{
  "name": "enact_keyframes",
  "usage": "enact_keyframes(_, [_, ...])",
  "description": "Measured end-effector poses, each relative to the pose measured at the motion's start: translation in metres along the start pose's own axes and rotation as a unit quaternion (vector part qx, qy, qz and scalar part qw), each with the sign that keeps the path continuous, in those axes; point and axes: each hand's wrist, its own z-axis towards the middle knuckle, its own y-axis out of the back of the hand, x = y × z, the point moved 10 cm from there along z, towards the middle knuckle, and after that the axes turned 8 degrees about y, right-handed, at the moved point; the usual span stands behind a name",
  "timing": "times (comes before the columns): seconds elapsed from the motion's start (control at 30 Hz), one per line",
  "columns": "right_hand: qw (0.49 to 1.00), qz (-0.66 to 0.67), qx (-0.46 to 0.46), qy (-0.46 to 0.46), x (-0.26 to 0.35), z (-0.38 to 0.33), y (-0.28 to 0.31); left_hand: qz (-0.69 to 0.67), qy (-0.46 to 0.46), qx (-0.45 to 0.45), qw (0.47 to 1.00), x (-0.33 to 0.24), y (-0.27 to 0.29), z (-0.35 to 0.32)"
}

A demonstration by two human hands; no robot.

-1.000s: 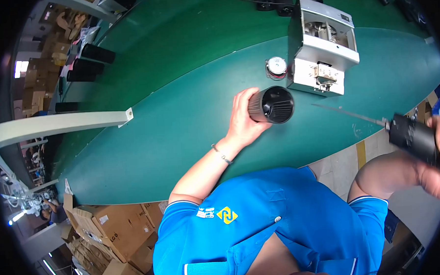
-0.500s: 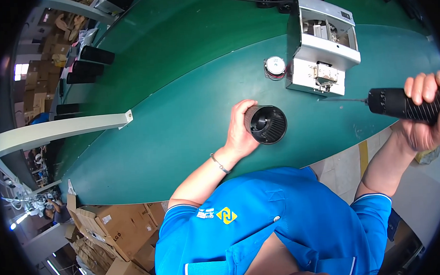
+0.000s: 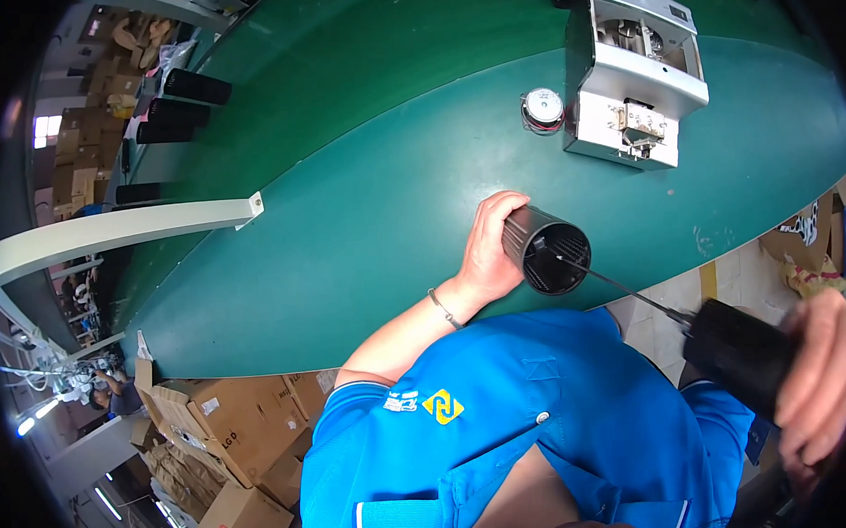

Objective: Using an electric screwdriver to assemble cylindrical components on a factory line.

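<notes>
My left hand [image 3: 491, 247] is wrapped round the side of a black, finely ribbed cylindrical housing [image 3: 525, 226], tilted so that its open end faces right and toward me. In my right hand [image 3: 820, 379], somewhat blurred, is a black power screwdriver [image 3: 736, 352] with a long thin bit [image 3: 632, 293]. The bit points up and left into the mouth of the housing. Its tip lies inside, near a small dark part; whether it touches a screw I cannot tell. Beyond the housing, a round white-topped speaker-like part [image 3: 542, 108] with thin wires lies on the table.
A silver metal machine [image 3: 637, 85] with an open top stands on the green table [image 3: 375, 238], far right. A pale curved bracket [image 3: 138, 224] reaches in from the left. Several black cylinders [image 3: 193, 87] stand at the far left, and cardboard boxes [image 3: 246, 423] are stacked below the table's edge.
My right hand has brought the screwdriver down and nearer, turning it so its bit enters the housing. The housing's mouth has tilted slightly; the whole view has shifted a little.
</notes>
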Motion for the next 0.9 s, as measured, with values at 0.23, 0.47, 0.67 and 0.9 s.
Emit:
enact_keyframes(0.23, [0.998, -0.033, 0.045, -0.018, -0.011, -0.042, -0.007, 0.035, 0.005, -0.002, 0.999, 0.003, 0.000, -0.004])
enact_keyframes(0.47, [0.995, 0.020, 0.080, -0.048, -0.032, -0.047, -0.012, 0.039, 0.000, -0.004, 0.999, -0.001, 0.001, -0.002])
enact_keyframes(0.67, [0.995, 0.034, 0.074, -0.064, -0.038, -0.052, -0.014, 0.035, 0.004, -0.010, 0.999, -0.001, 0.002, -0.002])
enact_keyframes(0.9, [0.990, 0.061, 0.093, -0.084, -0.046, -0.043, -0.025, 0.047, 0.028, 0.007, 0.998, 0.007, -0.002, -0.001])
